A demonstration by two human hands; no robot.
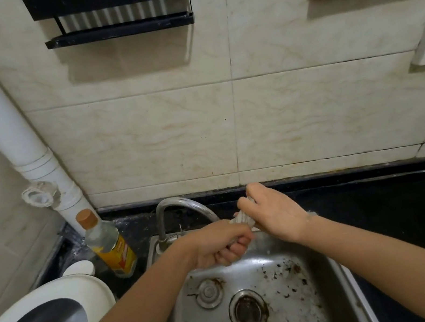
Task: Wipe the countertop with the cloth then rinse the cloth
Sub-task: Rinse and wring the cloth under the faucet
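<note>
Over the sink (273, 256) now, just below the faucet (185, 206) spout. Gripping the cloth (242, 219) at both ends: left hand (218, 246) fisted round the nearer, lower end with fingers curled under, right hand (273, 214) wrapped over the farther, upper end with its back turned up. Lying on a slant, from lower left up to the right toward the wall. Showing only a short stretch between the two fists, touching both, no nearer one than the other. Calls for a counter-twist along that line, by the look of it. Looks pale grey-white, ribbed, wound tight into a rope, probably wet. Can't make out any running water. Held clear of the dark countertop (398, 207), above the basin's back edge.
</note>
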